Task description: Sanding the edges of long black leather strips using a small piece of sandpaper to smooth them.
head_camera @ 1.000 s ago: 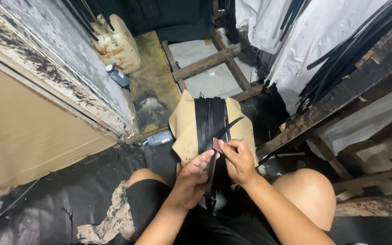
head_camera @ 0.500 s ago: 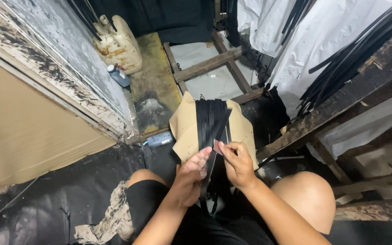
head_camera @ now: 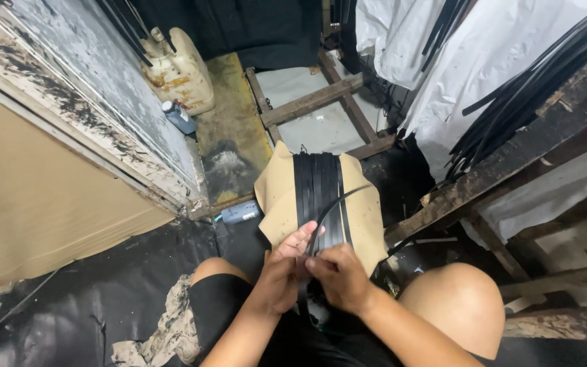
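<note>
Black strip point(head_camera: 324, 211) apparently between hands point(head_camera: 310, 268).

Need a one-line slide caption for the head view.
Left hand and right hand pinch a black strip over a tan form.

Glossy blk rubber strips point(head_camera: 319, 197); matt tan board point(head_camera: 278, 194).

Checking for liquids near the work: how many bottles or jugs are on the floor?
3: a cream jug by the wall, a small blue bottle beside it, and a bottle lying down near the tan piece. Others may be hidden.
</note>
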